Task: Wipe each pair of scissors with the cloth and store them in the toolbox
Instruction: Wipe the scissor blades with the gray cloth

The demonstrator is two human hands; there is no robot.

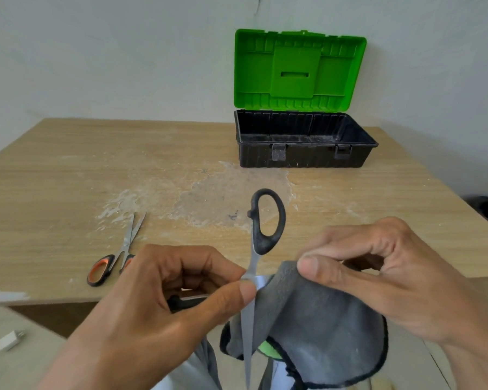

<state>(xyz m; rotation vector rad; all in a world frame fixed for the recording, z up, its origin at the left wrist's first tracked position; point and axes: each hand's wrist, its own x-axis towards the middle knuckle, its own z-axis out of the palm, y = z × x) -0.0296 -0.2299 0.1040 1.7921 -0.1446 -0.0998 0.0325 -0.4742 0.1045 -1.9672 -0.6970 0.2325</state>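
The left hand point(164, 299) pinches the black scissors point(254, 260) near the pivot, thumb on the flat of the metal. One handle loop stands up and the long blade points down toward the person. The right hand point(378, 277) pinches a fold of the cloth point(316, 319) between thumb and fingers, and this fold touches the blade just beside the left thumb.

To wipe well, I think it is best to wrap the fold around the blade and pull from the pivot to the tip, along the flat sides and never against the edge. The left pinch must be firm, because smooth steel slips easily.

The blade is grey, thin and tapering to a sharp point. The handle is matt black plastic, an oval loop. The cloth is soft grey fleece with a dark stitched border, and it hangs loosely.

The orange scissors point(124, 249) lie half open on the surface point(68, 170), near the left hand. The wood-grain top has white, rough stains. The toolbox point(302, 157) stands open at the far side, ribbed black plastic with a green lid point(296, 71).
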